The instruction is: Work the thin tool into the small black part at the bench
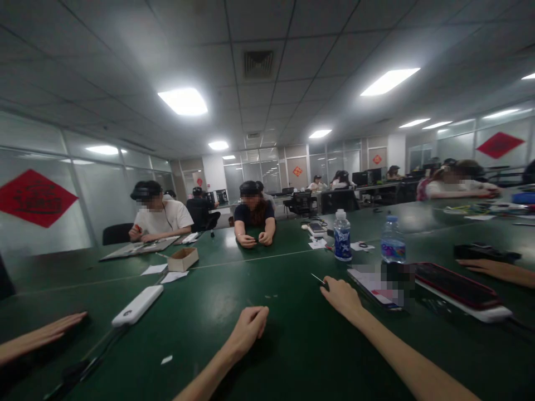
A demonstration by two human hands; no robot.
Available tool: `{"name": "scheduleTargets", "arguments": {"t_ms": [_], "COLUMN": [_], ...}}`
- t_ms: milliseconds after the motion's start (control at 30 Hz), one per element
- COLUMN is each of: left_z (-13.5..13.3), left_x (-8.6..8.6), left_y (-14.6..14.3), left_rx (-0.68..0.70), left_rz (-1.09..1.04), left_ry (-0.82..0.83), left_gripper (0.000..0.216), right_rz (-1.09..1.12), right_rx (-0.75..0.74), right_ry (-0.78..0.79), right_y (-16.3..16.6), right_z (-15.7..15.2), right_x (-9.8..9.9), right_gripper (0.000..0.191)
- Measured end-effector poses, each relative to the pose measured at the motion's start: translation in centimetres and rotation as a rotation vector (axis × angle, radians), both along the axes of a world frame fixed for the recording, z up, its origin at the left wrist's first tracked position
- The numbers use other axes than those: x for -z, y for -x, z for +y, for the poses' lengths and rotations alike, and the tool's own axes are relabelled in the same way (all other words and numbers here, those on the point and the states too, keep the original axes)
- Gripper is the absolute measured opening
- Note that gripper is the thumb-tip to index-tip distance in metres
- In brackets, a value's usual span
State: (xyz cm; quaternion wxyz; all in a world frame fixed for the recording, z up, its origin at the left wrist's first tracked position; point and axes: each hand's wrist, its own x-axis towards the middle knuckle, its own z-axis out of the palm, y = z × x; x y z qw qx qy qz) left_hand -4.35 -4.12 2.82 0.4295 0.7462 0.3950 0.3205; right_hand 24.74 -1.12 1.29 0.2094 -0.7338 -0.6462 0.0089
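Both my forearms reach out over a dark green table. My left hand rests on the bare tabletop with its fingers curled loosely, holding nothing. My right hand lies further out, fingers closed around a thin dark tool whose pointed tip sticks out to the upper left. Just right of that hand lies a flat card or phone, and beyond it a dark phone on a white pad.
A white power bank lies to the left with a cable. A cardboard box and paper slips sit further back. Two water bottles stand ahead right. Other people's hands rest at both table edges; two people sit opposite.
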Motion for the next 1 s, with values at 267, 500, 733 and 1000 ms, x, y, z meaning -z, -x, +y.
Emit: {"name": "scheduleTargets", "arguments": {"t_ms": [267, 500, 733, 1000], "left_z": [2.0, 1.0, -2.7, -6.6], "left_x": [-0.6, -2.4, -3.6, -5.6], "left_y": [1.8, 1.4, 0.9, 1.4], "left_rx": [-0.004, -0.033, 0.141, 0.138], "left_rz": [0.112, 0.279, 0.283, 0.439], "left_ry": [0.163, 0.110, -0.012, 0.021], "left_gripper": [0.028, 0.043, 0.046, 0.034], "right_rz": [0.029, -0.110, -0.237, -0.251], "right_rx": [-0.040, -0.465, -0.962, -1.154], "right_ry": [0.025, -0.139, -0.451, -0.631], "right_y": [0.4, 6.5, 10.0, 10.3], "right_z": [-0.3, -4.5, -6.9, -7.4], "right_x": [-0.5, -2.6, -0.8, -0.2], "right_gripper": [0.019, 0.018, 0.023, 0.021]}}
